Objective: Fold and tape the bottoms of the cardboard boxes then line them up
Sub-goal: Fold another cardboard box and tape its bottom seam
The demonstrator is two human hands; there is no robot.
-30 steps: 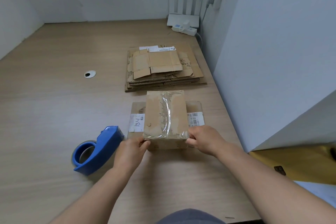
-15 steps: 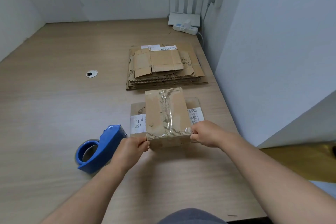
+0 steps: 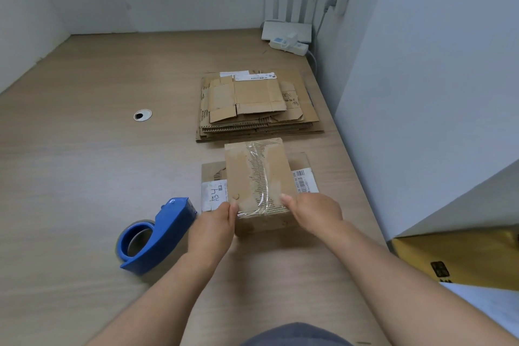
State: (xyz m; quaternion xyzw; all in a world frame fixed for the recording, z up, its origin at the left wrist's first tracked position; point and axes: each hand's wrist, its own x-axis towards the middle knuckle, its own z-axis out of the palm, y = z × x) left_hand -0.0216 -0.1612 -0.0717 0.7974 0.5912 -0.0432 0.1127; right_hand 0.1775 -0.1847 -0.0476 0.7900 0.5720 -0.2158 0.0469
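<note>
A small brown cardboard box point(image 3: 257, 174) stands bottom-up, a strip of clear tape running along its middle seam. It sits on its own spread flaps point(image 3: 213, 191), which carry white labels. My left hand point(image 3: 213, 229) grips the box's near left corner, thumb on top. My right hand point(image 3: 314, 212) grips the near right corner, thumb on the top face. A blue tape dispenser point(image 3: 153, 236) lies on the table just left of my left hand. A stack of flattened cardboard boxes point(image 3: 258, 105) lies behind the box.
The wooden table point(image 3: 84, 177) has a round cable hole point(image 3: 142, 115) at the left. A white wall panel point(image 3: 421, 93) borders the right side. A white router and power strip point(image 3: 288, 36) stand at the far right corner. A yellow surface point(image 3: 455, 255) lies at lower right.
Both hands have shifted on the box's near corners, the thumbs now pressing onto the top face. The box has turned slightly and sits a bit farther from me.
</note>
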